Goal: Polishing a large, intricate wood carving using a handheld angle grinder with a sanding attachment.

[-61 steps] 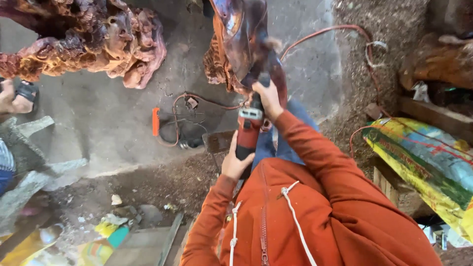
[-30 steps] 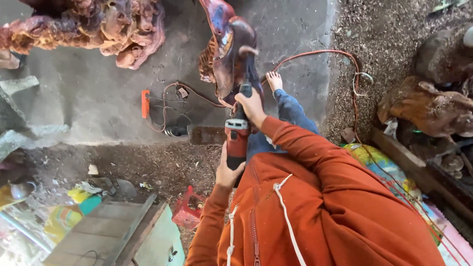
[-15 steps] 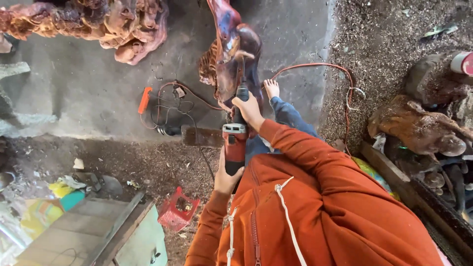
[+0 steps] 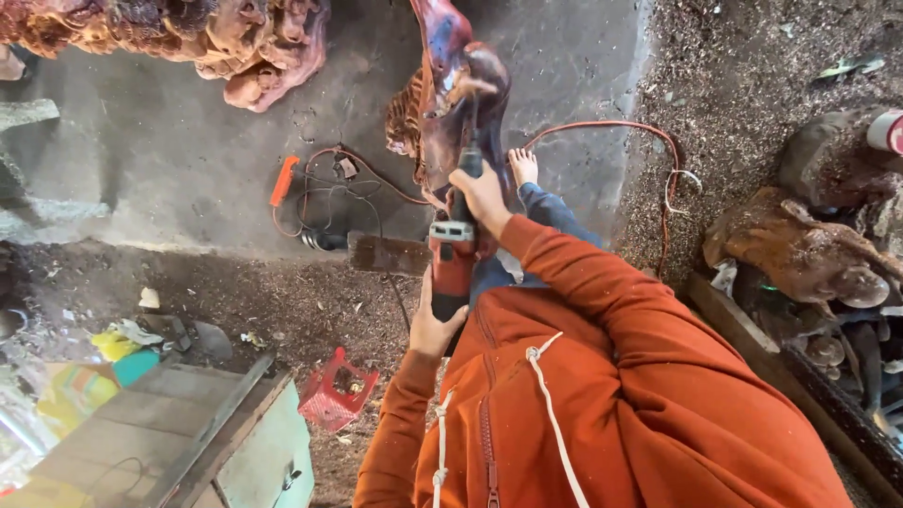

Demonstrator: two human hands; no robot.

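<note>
- The right hand (image 4: 484,198) is closed in a full grip round the front neck of a red power tool (image 4: 453,263), which is held out over the person's lap.
- The left hand (image 4: 433,325) is wrapped in a closed grip round the rear end of the same tool's body.
- The tool's tip is pressed against a glossy reddish carved wood piece (image 4: 456,89) that is stood upright on the floor just ahead of the hands.
- A bare foot (image 4: 523,167) is seen beside the carving's base, on the grey concrete floor (image 4: 179,150).
- An orange cable (image 4: 611,127) is looped over the floor to the right of the carving; an orange-handled tool (image 4: 283,181) and tangled wires are lain to its left.
- A large gnarled root carving (image 4: 188,33) is set along the top edge.
- Sawdust-strewn ground (image 4: 743,85) is spread to the right, where rough wood lumps (image 4: 800,245) are piled.
- A small red stool (image 4: 337,388) and a pale green cabinet (image 4: 263,461) are placed at lower left.
</note>
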